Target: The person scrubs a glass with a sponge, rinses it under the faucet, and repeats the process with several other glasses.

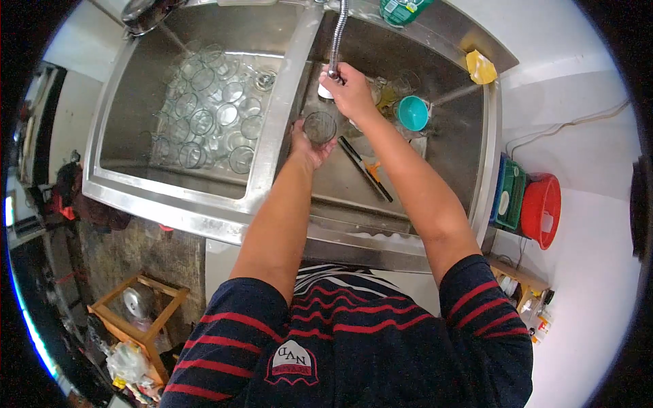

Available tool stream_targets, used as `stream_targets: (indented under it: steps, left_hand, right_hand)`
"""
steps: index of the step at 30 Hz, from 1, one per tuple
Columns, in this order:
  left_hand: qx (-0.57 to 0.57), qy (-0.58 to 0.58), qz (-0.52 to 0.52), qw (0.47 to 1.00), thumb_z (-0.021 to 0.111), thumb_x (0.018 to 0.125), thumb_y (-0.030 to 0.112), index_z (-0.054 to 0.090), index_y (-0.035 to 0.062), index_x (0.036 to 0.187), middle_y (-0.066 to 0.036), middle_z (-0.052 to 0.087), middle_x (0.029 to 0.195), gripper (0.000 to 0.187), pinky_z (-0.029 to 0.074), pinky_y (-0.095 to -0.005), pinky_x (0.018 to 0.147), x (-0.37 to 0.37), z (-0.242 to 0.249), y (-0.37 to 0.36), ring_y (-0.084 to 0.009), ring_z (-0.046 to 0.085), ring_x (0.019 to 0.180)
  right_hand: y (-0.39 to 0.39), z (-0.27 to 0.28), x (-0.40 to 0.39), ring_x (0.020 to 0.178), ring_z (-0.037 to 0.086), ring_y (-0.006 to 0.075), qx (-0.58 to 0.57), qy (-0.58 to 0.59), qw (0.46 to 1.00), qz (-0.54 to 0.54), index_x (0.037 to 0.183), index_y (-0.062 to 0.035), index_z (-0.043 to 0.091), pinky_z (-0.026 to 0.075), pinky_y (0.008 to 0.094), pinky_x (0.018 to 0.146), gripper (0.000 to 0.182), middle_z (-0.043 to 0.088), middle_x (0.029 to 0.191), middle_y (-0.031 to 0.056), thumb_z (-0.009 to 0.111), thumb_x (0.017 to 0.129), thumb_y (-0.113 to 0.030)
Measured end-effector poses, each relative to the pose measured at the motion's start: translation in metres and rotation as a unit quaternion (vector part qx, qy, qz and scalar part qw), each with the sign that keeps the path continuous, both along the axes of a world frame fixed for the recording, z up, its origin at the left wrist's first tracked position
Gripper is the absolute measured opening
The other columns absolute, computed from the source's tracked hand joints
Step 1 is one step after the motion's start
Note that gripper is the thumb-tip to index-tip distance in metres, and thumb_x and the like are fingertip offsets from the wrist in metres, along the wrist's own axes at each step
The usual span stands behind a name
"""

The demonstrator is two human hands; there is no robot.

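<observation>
My left hand [313, 147] is wrapped round a clear drinking glass [320, 127] over the right sink basin, its round mouth turned up. Just above it, my right hand [351, 92] grips the white head of a flexible metal faucet [338, 39], close to the glass. Below my right forearm lies a black squeegee [365, 168] with an orange part, on the basin floor. A turquoise cup [413, 113] sits to the right of my right hand, beside more glassware that is partly hidden.
Many glasses [202, 121] stand in the left basin [129, 102], past the metal divider [282, 88]. A yellow sponge [481, 66] lies on the right rim. Green and red baskets [541, 211] hang at the right. A green container [403, 10] stands behind the faucet.
</observation>
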State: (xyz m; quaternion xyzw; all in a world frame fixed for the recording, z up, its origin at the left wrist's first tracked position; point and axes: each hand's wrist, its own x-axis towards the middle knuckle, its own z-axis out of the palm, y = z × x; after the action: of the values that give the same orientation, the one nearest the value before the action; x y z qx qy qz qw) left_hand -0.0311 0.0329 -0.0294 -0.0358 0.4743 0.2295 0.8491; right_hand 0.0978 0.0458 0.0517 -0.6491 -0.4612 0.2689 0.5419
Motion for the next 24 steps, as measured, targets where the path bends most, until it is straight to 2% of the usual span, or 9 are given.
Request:
stream_targets:
  steps: [2, 5, 8, 10, 12, 14, 17, 21, 24]
  left_hand:
    - [0.003, -0.002, -0.053, 0.999, 0.042, 0.082, 0.059, 0.057, 0.0095, 0.109, -0.012, 0.061, 0.1, 0.058, 0.054, -0.0378, 0.064, 0.001, 0.003, 0.003, -0.027, 0.06, 0.086]
    - [0.003, -0.026, -0.043, 0.999, 0.043, 0.085, 0.054, 0.055, 0.01, 0.111, -0.011, 0.06, 0.103, 0.053, 0.054, -0.0373, 0.07, 0.002, 0.013, 0.002, -0.0274, 0.06, 0.083]
    - [0.028, -0.061, -0.029, 0.997, 0.043, 0.085, 0.054, 0.055, 0.0103, 0.112, -0.011, 0.061, 0.103, 0.053, 0.054, -0.0388, 0.073, 0.003, 0.013, 0.001, -0.0279, 0.06, 0.086]
    - [0.034, -0.058, -0.045, 0.997, 0.043, 0.085, 0.054, 0.055, 0.0112, 0.112, -0.01, 0.061, 0.104, 0.052, 0.054, -0.0397, 0.076, 0.003, 0.01, 0.003, -0.028, 0.06, 0.089]
    - [0.038, -0.055, -0.064, 0.996, 0.042, 0.086, 0.054, 0.055, 0.0121, 0.113, -0.009, 0.061, 0.105, 0.051, 0.054, -0.0407, 0.079, 0.003, 0.011, 0.0, -0.0282, 0.06, 0.091]
    - [0.025, -0.053, -0.043, 0.997, 0.041, 0.088, 0.052, 0.056, 0.0134, 0.112, -0.007, 0.061, 0.105, 0.048, 0.054, -0.042, 0.082, 0.004, 0.017, 0.001, -0.0272, 0.058, 0.096]
    - [0.016, -0.066, -0.027, 0.997, 0.039, 0.09, 0.049, 0.056, 0.0134, 0.113, -0.007, 0.06, 0.108, 0.046, 0.053, -0.0427, 0.083, 0.004, 0.02, 0.002, -0.0264, 0.058, 0.099]
    - [0.002, -0.033, -0.018, 0.999, 0.04, 0.09, 0.047, 0.055, 0.0139, 0.113, -0.006, 0.06, 0.109, 0.043, 0.051, -0.0433, 0.084, 0.007, 0.022, 0.005, -0.0259, 0.057, 0.101]
    - [0.038, -0.041, -0.037, 0.998, 0.04, 0.09, 0.046, 0.054, 0.0149, 0.114, -0.005, 0.06, 0.111, 0.041, 0.049, -0.0429, 0.085, 0.011, 0.018, 0.01, -0.0261, 0.057, 0.102]
  right_hand:
    - [-0.002, -0.002, 0.002, 0.071, 0.061, 0.0135, 0.03, 0.026, 0.999, 0.004, 0.098, -0.0011, 0.063, 0.048, 0.0282, 0.066, 0.028, 0.066, 0.082, 0.0074, 0.07, 0.079, -0.019]
    - [-0.004, 0.003, -0.004, 0.07, 0.06, 0.0126, 0.018, 0.021, 0.999, 0.03, 0.099, -0.0009, 0.063, 0.048, 0.028, 0.066, 0.028, 0.066, 0.081, 0.007, 0.07, 0.08, -0.021]
    - [-0.002, 0.0, -0.004, 0.07, 0.06, 0.0125, 0.059, 0.049, 0.997, 0.017, 0.1, -0.0011, 0.063, 0.048, 0.0284, 0.065, 0.029, 0.065, 0.079, 0.0067, 0.07, 0.081, -0.022]
    - [-0.005, 0.005, -0.005, 0.07, 0.059, 0.0123, 0.007, -0.008, 1.0, -0.021, 0.1, -0.0017, 0.063, 0.047, 0.0288, 0.065, 0.029, 0.065, 0.078, 0.0062, 0.07, 0.081, -0.023]
    - [-0.008, 0.004, -0.008, 0.07, 0.059, 0.0124, 0.001, -0.014, 0.999, -0.045, 0.099, -0.0016, 0.064, 0.047, 0.0292, 0.064, 0.029, 0.065, 0.079, 0.0062, 0.069, 0.081, -0.024]
    - [-0.005, 0.001, -0.007, 0.07, 0.058, 0.0119, 0.045, 0.068, 0.997, 0.011, 0.098, -0.0013, 0.064, 0.047, 0.0287, 0.065, 0.029, 0.065, 0.078, 0.0057, 0.069, 0.081, -0.024]
    - [-0.005, 0.0, -0.004, 0.069, 0.057, 0.0112, 0.005, 0.054, 0.998, -0.036, 0.097, -0.0014, 0.065, 0.046, 0.0275, 0.065, 0.028, 0.064, 0.077, 0.0049, 0.069, 0.082, -0.025]
    - [-0.012, 0.008, -0.01, 0.068, 0.055, 0.01, -0.013, 0.088, 0.996, -0.014, 0.096, -0.0012, 0.065, 0.045, 0.0264, 0.064, 0.027, 0.062, 0.077, 0.0028, 0.069, 0.083, -0.025]
    - [-0.018, 0.019, -0.013, 0.072, 0.054, 0.0068, -0.017, 0.128, 0.992, -0.016, 0.097, -0.0006, 0.064, 0.044, 0.0233, 0.063, 0.025, 0.061, 0.081, -0.0004, 0.067, 0.085, -0.022]
